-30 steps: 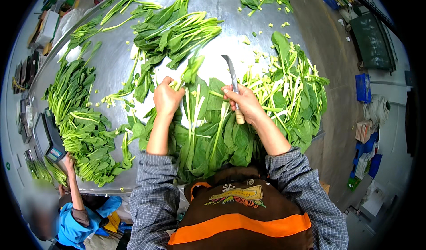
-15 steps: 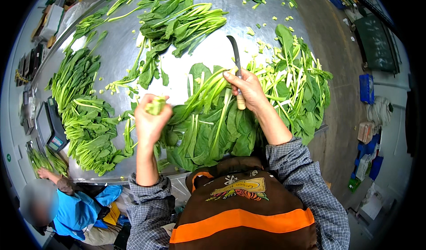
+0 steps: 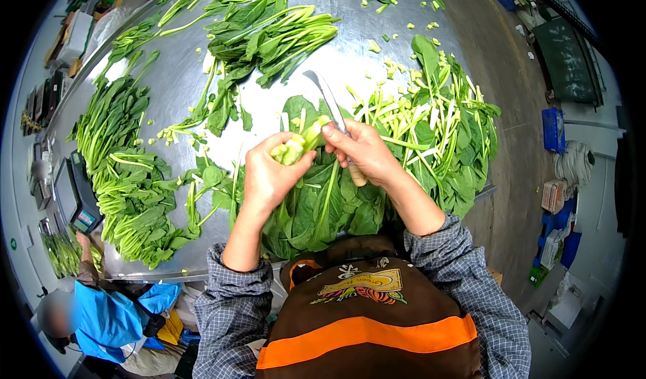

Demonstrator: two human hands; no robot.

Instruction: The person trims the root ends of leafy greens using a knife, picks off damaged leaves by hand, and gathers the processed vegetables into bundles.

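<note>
My left hand (image 3: 264,170) is closed round a bunch of leafy green stems (image 3: 291,149), with the pale cut ends sticking out above the fingers. Close beside it, my right hand (image 3: 367,152) grips a curved knife (image 3: 326,95) by its light wooden handle. Its blade points up and to the left, just past the stem ends. The right thumb and fingertips touch the stems nearest to them. Beneath both hands lies a heap of broad green leaves (image 3: 316,214). To the right spreads a pile of loose leaves and pale stalks (image 3: 447,137).
Bunches of greens lie along the left (image 3: 128,191) and far side (image 3: 282,39) of the steel table (image 3: 176,63). Small cut stem pieces are scattered about. A scale (image 3: 77,187) stands at the left edge, near a person in blue (image 3: 111,318) reaching toward more greens (image 3: 60,252).
My left hand has moved right, bringing its bunch up against my right hand. The knife has tilted further left. The other person's arm has shifted slightly up and right.
</note>
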